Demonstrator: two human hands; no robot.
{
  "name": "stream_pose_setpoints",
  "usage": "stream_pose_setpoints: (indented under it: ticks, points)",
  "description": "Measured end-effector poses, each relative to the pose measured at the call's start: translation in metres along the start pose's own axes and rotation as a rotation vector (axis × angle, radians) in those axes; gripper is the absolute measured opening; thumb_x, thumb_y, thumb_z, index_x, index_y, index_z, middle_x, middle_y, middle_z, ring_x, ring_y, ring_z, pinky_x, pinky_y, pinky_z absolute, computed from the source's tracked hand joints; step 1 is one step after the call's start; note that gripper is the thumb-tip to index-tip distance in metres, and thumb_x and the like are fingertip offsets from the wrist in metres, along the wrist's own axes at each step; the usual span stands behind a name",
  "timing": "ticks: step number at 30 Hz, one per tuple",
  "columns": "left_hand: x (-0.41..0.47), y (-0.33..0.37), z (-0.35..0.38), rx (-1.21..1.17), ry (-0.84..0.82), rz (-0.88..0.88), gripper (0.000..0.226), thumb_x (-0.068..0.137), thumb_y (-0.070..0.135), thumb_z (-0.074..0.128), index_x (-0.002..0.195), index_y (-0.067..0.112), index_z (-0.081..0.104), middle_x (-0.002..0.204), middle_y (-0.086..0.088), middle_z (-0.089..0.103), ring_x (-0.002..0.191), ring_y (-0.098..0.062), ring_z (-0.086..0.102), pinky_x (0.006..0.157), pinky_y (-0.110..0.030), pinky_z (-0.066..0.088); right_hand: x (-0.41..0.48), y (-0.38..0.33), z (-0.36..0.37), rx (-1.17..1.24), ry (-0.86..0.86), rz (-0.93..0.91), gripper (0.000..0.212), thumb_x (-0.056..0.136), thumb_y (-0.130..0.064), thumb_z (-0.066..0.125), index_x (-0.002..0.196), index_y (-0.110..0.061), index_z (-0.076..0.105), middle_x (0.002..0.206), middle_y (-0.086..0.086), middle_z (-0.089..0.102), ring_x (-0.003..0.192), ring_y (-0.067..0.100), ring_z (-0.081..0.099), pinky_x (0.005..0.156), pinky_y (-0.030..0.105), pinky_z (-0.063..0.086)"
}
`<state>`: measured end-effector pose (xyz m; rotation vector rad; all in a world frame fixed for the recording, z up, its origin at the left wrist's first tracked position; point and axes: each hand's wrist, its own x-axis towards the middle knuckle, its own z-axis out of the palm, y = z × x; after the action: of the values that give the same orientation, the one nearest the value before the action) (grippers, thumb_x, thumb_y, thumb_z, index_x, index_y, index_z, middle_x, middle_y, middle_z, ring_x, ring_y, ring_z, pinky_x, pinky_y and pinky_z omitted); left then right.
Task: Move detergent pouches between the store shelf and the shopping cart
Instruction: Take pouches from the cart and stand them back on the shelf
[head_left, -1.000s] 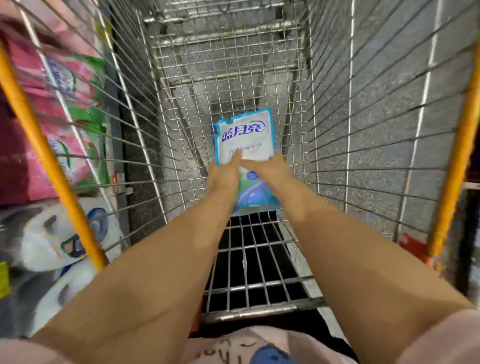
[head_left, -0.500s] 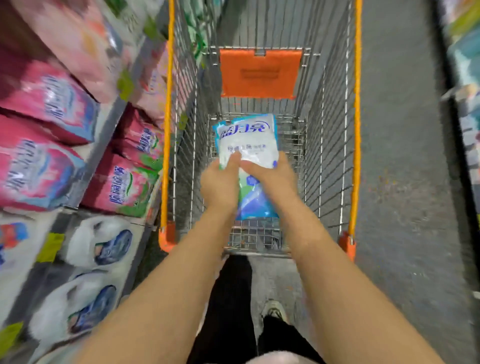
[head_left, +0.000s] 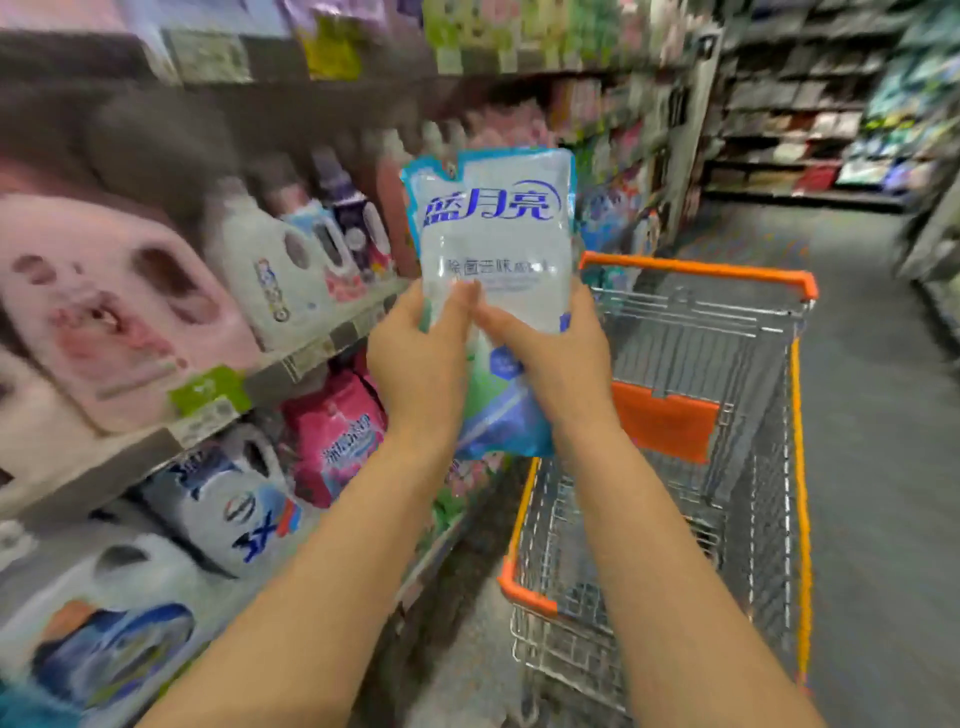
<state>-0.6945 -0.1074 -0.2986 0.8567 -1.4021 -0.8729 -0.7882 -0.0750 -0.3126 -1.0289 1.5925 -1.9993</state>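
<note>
A shopper holds a detergent pouch upright in both hands in a store aisle.
The left hand and right hand grip its lower half, above the shopping cart, with the store shelf of bottles behind it.

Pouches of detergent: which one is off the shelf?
The blue-and-white pouch, gripped upright by the left hand and the right hand. The pink pouch sits in the shelving.
</note>
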Motion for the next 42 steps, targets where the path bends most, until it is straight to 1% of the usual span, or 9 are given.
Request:
stream_pose_setpoints:
  ticks: [5,10,19,24,28,30,34,37,42]
  points:
    - [0.062,0.052,-0.12,-0.042,0.119,0.207,0.011,0.083,0.032,0.066,0.091,0.024,0.069,0.07,0.009,0.069,0.066,0.004,0.059,0.069,-0.029,0.051,-0.02,-0.077,0.123,0.196,-0.128,-0.151,0.067,0.048,-0.045,0.082,0.108,-0.026,0.058,0.097,-0.004,0.072,0.083,0.014,0.068,0.08,0.04,0.054]
    - [0.12,0.096,-0.245,0.139,0.231,0.441,0.011,0.085,0.029,0.065,0.094,0.034,0.062,0.074,0.027,0.063,0.068,0.017,0.056,0.066,-0.006,0.042,-0.046,-0.136,0.252,0.403,-0.274,-0.269,0.066,0.061,-0.029,0.085,0.12,-0.02,0.055,0.1,-0.005,0.072,0.092,0.01,0.069,0.089,0.042,0.054]
    - [0.194,0.167,-0.376,0.337,0.371,0.678,0.021,0.077,0.046,0.06,0.097,0.038,0.062,0.088,0.021,0.069,0.087,0.002,0.065,0.086,-0.031,0.053,-0.051,-0.227,0.399,0.703,-0.548,-0.426,0.054,0.072,-0.007,0.079,0.121,-0.01,0.055,0.101,0.002,0.072,0.086,0.011,0.07,0.08,0.028,0.056]
    - [0.231,0.203,-0.411,0.499,0.467,0.778,0.025,0.08,0.045,0.056,0.101,0.033,0.061,0.095,0.012,0.071,0.089,-0.007,0.067,0.084,-0.041,0.053,-0.029,-0.276,0.451,0.77,-0.676,-0.526,0.054,0.068,-0.022,0.082,0.114,-0.009,0.058,0.09,0.002,0.072,0.069,0.009,0.067,0.068,0.027,0.053]
    - [0.26,0.222,-0.436,0.621,0.576,0.817,0.034,0.08,0.049,0.054,0.11,0.031,0.059,0.094,0.019,0.067,0.089,-0.002,0.064,0.086,-0.03,0.051,-0.019,-0.305,0.493,0.847,-0.767,-0.526,0.051,0.069,-0.017,0.082,0.113,-0.009,0.056,0.092,0.001,0.07,0.069,0.005,0.066,0.066,0.022,0.051]
    - [0.271,0.223,-0.447,0.708,0.653,0.79,0.038,0.082,0.048,0.052,0.114,0.029,0.058,0.091,0.022,0.062,0.086,0.002,0.06,0.078,-0.022,0.046,-0.018,-0.309,0.517,0.845,-0.8,-0.531,0.054,0.068,-0.022,0.082,0.114,-0.014,0.055,0.095,-0.002,0.07,0.073,0.006,0.067,0.072,0.029,0.054]
    - [0.287,0.208,-0.471,0.835,0.75,0.683,0.038,0.089,0.043,0.056,0.119,0.02,0.058,0.101,0.007,0.066,0.094,-0.017,0.061,0.07,-0.022,0.036,-0.018,-0.3,0.556,0.766,-0.831,-0.555,0.058,0.07,-0.03,0.082,0.119,-0.021,0.052,0.1,-0.009,0.07,0.087,0.005,0.068,0.087,0.037,0.054]
    - [0.29,0.197,-0.485,0.913,0.775,0.648,0.055,0.082,0.055,0.05,0.122,0.018,0.056,0.107,-0.003,0.068,0.097,-0.024,0.061,0.074,-0.029,0.041,-0.022,-0.288,0.573,0.714,-0.868,-0.542,0.061,0.07,-0.036,0.08,0.122,-0.025,0.049,0.102,-0.013,0.068,0.092,0.004,0.066,0.091,0.036,0.052]
    - [0.283,0.188,-0.496,1.007,0.788,0.689,0.051,0.089,0.047,0.051,0.127,0.013,0.053,0.109,-0.004,0.067,0.096,-0.024,0.061,0.066,-0.017,0.031,-0.032,-0.278,0.578,0.708,-0.874,-0.552,0.058,0.073,-0.033,0.078,0.119,-0.03,0.044,0.104,-0.011,0.066,0.093,0.0,0.063,0.084,0.02,0.049]
